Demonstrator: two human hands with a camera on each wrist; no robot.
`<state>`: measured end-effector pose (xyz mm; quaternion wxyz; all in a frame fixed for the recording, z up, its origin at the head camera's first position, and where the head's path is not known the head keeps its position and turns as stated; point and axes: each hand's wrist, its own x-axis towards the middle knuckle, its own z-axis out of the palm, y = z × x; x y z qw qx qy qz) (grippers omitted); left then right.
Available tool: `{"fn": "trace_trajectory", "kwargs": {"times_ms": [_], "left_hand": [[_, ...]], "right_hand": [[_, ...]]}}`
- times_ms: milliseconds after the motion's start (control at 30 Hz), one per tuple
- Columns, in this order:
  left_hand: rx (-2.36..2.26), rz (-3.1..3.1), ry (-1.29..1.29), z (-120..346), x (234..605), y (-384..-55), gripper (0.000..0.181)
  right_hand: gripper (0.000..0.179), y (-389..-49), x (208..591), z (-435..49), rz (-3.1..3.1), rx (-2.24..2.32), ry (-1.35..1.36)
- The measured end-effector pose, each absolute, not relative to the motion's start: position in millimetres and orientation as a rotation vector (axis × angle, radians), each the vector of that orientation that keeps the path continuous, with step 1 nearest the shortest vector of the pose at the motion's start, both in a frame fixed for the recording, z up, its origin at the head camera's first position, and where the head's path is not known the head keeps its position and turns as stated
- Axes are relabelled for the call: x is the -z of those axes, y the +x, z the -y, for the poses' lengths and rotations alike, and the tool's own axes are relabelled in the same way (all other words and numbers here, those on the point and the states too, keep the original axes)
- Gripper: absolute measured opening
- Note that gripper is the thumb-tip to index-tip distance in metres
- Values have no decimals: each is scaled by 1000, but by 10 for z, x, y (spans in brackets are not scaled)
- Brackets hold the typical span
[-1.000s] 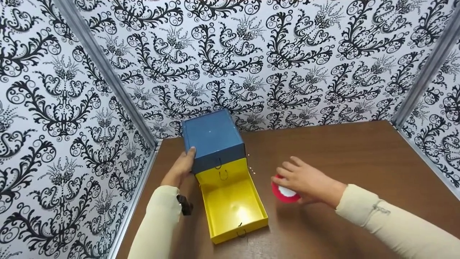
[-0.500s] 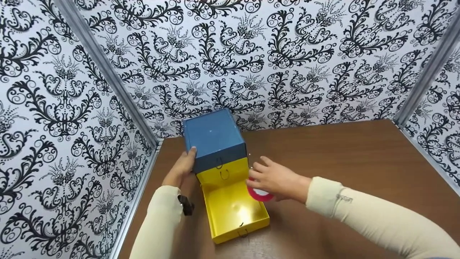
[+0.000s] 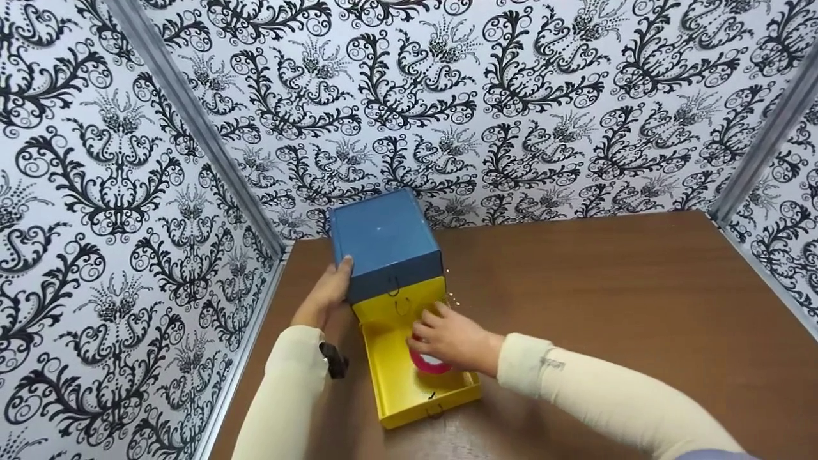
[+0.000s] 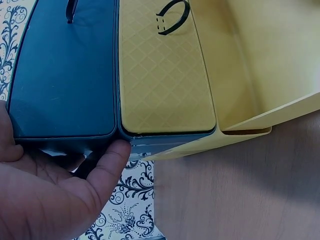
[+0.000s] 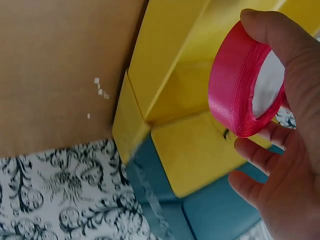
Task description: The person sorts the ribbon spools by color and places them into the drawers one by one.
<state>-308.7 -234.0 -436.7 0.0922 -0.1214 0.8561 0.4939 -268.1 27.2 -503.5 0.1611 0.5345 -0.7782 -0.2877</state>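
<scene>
My right hand (image 3: 457, 338) grips a roll of pinkish-red satin ribbon (image 5: 235, 82) with a white core. It holds the roll above the inside of a pulled-out yellow drawer (image 3: 393, 390). In the right wrist view the thumb lies over the roll's rim, and two fingers stand apart from it. My left hand (image 3: 329, 291) holds the near left corner of a blue drawer box (image 3: 383, 233), thumb at the top edge and fingers against the side. In the left wrist view a fingertip (image 4: 120, 150) touches the box edge beside the upright yellow panel (image 4: 165, 75).
The box stands on a brown table (image 3: 575, 275) near the patterned back wall (image 3: 447, 96). Small white scraps (image 5: 100, 90) lie on the table right of the box. Dark loop pulls (image 4: 175, 17) are on the box and drawer fronts. Grey metal posts (image 3: 204, 121) edge the walls.
My right hand has carried the ribbon roll leftward, from over the table right of the drawer to above the drawer's inside. My left hand has stayed on the box.
</scene>
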Motion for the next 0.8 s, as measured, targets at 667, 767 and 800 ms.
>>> {"fn": "trace_trajectory", "kwargs": {"times_ms": [667,767,800], "left_hand": [[-1508,-2529,-339,2340,4375,-3082,78],[-1497,-2544,-340,2338,4379,-3092,78],[-1493,-2549,-341,2340,4378,-3093,78]], "right_hand": [[70,-2830,5533,-114,2272,717,1450],[72,-2843,5562,-115,2304,707,1443],[72,-2846,5568,-117,2309,704,1443]]}}
